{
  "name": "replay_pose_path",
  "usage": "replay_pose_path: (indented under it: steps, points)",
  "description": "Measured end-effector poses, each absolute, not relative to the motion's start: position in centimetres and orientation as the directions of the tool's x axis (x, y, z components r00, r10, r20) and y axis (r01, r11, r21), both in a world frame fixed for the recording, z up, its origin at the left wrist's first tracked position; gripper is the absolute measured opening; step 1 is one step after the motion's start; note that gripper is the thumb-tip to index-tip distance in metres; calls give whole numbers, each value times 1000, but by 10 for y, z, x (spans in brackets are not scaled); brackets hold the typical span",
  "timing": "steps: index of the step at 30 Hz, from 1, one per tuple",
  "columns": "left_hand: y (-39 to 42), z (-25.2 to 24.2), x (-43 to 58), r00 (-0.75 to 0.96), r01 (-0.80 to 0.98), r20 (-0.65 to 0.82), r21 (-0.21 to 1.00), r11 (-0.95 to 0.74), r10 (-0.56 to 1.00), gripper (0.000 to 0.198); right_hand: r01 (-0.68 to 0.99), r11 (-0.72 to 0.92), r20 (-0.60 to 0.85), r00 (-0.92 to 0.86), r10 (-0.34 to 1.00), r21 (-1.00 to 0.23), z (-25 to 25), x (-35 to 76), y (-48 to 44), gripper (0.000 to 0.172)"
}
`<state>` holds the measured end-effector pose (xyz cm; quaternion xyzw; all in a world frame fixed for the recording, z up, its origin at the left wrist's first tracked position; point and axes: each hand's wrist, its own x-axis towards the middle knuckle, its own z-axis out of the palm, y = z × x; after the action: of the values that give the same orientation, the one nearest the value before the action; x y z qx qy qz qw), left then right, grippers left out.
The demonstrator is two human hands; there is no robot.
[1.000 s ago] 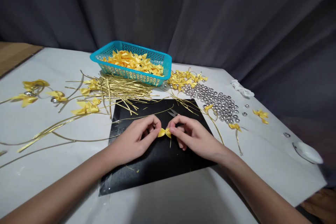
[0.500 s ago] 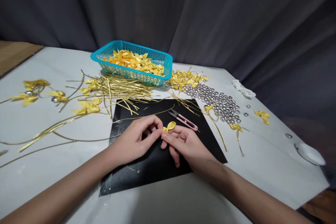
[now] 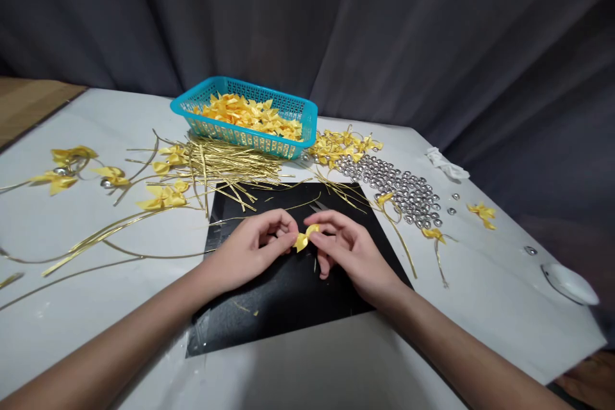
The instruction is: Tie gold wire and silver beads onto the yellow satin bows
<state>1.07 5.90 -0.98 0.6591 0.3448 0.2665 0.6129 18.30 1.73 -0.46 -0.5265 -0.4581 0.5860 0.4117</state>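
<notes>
Between my two hands is a small yellow ribbon bow (image 3: 302,242), held just above a black mat (image 3: 250,320). My left hand (image 3: 257,240) pinches its left end between thumb and forefinger. At the bow's upper right, the thumb and forefinger of my right hand (image 3: 353,250) are closed on the ribbon, the other fingers curled below. Thread snips (image 3: 319,206) lie on the mat behind my right hand, which covers all but the blade tips. A heap of gold twist ties (image 3: 235,163) spreads beyond my left hand.
A blue basket (image 3: 307,118) of yellow bows stands at the back. To the right lie silver bells (image 3: 408,192), a bow pile (image 3: 343,144), a crumpled white cloth (image 3: 446,163) and a white mouse-shaped object (image 3: 569,283). Bows with ties (image 3: 163,195) lie at left.
My right hand has turned and shifted slightly right, its fingers now curled and covering the snips' pink handle. The bow has turned between my fingers and shows more of its face.
</notes>
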Motion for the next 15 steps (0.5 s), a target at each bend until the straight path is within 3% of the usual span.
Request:
replay_pose_path:
  steps: [5, 15]
  points:
    - [57, -10, 13, 588, 108, -71, 994, 9, 805, 17, 50, -235, -238, -81, 968, -971, -5, 185, 19, 33]
    - [62, -11, 11, 556, 121, -167, 985, 119, 814, 28, -48, -270, -267, -62, 962, -962, -4, 187, 22, 36]
